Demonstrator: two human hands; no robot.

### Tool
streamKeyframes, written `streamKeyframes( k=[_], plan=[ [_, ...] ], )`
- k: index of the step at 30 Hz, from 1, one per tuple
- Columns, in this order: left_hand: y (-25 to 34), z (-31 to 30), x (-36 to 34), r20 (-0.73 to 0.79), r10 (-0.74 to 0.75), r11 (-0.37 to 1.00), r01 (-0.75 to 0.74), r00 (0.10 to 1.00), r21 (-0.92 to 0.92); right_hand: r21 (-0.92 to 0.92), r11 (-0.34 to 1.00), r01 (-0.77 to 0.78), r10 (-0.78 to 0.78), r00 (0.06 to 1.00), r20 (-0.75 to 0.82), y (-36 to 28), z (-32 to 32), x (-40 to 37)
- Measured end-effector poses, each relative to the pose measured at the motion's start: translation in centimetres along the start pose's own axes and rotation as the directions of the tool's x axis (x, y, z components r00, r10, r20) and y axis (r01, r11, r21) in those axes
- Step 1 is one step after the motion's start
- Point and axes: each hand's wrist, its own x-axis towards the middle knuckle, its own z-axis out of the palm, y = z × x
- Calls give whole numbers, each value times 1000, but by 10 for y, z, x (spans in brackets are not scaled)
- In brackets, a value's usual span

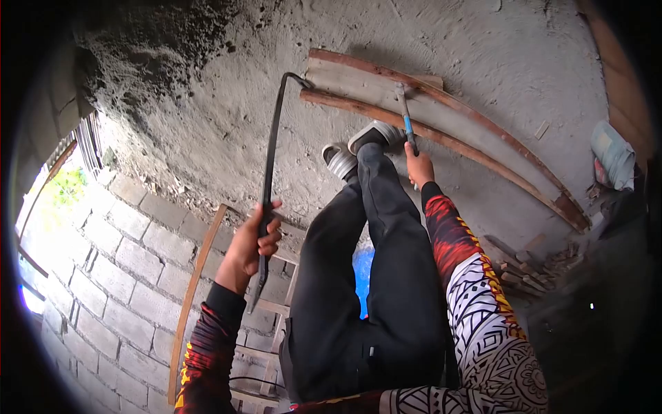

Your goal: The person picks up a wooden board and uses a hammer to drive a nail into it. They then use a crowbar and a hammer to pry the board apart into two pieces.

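My left hand (pixel 255 241) is wrapped round the lower part of a long black crowbar (pixel 274 141). The bar's hooked top end meets the left end of a wooden board frame (pixel 352 79), beside its lower rail. In my right hand (pixel 418 165) is a hammer (pixel 407 121) with a blue and black handle. The hammer's head lies over the pale middle of the board frame, between its two reddish-brown edge strips. The frame rests on the rough concrete floor and runs down to the right.
My sandalled feet (pixel 343 161) stand just below the frame. A concrete block wall (pixel 131 255) and an upright wood strip (pixel 196 297) are at left. Wood scraps (pixel 520 272) lie at right, near a pale bag (pixel 612 155). A wooden ladder-like frame (pixel 283 307) stands beside my left leg.
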Motion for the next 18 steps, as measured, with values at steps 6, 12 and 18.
streamKeyframes(
  k=[6, 12, 18],
  plan=[
    [-90, -119, 62, -180, 308, 737, -114, 934, 666, -9, 1000, -13, 13, 1000, -28, 8, 3, 9],
    [-131, -153, 96, -155, 382, 707, -180, 911, 683, -50, 998, 31, -34, 998, -53, 31, 5, 32],
    [-73, -98, 48, -47, -110, 977, 117, 993, 180, -77, 996, 44, -50, 996, -68, 13, -7, 15]
  ],
)
